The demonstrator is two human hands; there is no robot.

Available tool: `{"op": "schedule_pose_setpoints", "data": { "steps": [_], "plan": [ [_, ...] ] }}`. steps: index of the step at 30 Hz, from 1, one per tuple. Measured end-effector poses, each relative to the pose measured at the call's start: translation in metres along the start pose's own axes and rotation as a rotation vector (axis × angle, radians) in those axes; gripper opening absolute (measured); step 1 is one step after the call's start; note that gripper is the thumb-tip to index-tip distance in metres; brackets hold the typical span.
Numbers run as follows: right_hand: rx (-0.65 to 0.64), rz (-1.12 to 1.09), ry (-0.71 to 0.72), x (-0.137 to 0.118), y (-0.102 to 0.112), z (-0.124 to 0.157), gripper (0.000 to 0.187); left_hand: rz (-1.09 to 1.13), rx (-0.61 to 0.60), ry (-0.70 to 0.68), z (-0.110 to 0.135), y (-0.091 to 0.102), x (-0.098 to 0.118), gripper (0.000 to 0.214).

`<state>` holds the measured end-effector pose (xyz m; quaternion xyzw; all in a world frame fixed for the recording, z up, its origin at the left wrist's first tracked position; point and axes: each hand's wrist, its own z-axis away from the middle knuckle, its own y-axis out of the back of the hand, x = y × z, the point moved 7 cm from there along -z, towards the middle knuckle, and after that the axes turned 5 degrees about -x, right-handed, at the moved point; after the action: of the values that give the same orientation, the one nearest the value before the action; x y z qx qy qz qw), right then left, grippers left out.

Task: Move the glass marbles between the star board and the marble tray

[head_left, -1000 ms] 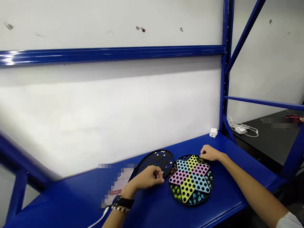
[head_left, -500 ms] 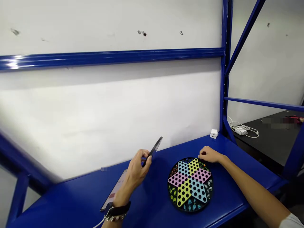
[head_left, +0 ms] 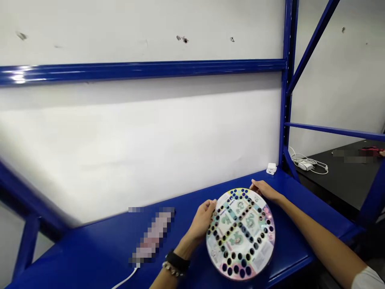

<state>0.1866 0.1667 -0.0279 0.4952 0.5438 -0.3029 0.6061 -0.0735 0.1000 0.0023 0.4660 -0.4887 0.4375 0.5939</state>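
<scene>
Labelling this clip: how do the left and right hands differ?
The left hand wears a black wristband and beaded bracelet; the right hand has a bare wrist. The left hand is at the left edge of the round game board, the right hand at its far edge. Both touch that edge.

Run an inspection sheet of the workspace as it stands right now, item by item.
Surface: blue steel bench, no damage seen.
Job's things: round game board, white printed side up, rings of black holes.
Clutter: pixelated flat item left of the board; white adapter at the back.
Hands: left hand and right hand both on the board's rim.
Cables: white cable at the bench front; white cables on the black table.
Surroundings: white wall, blue shelving upright.
</scene>
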Motion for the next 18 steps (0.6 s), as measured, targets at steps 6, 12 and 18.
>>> {"op": "schedule_pose_setpoints", "data": {
  "steps": [6, 12, 18],
  "plan": [
    [-0.086, 0.049, 0.019, -0.002, -0.009, 0.003, 0.061, -0.223, 0.042, -0.052, -0.012, -0.007, -0.02, 0.04],
    [-0.166, 0.22, 0.032, 0.006, -0.014, 0.005, 0.041, -0.718, 0.098, -0.14, -0.009, 0.002, -0.014, 0.027],
    [-0.114, 0.313, 0.037, 0.01, -0.015, 0.003, 0.032, -0.652, -0.004, -0.145, -0.014, 0.001, -0.019, 0.037]
  ]
}}
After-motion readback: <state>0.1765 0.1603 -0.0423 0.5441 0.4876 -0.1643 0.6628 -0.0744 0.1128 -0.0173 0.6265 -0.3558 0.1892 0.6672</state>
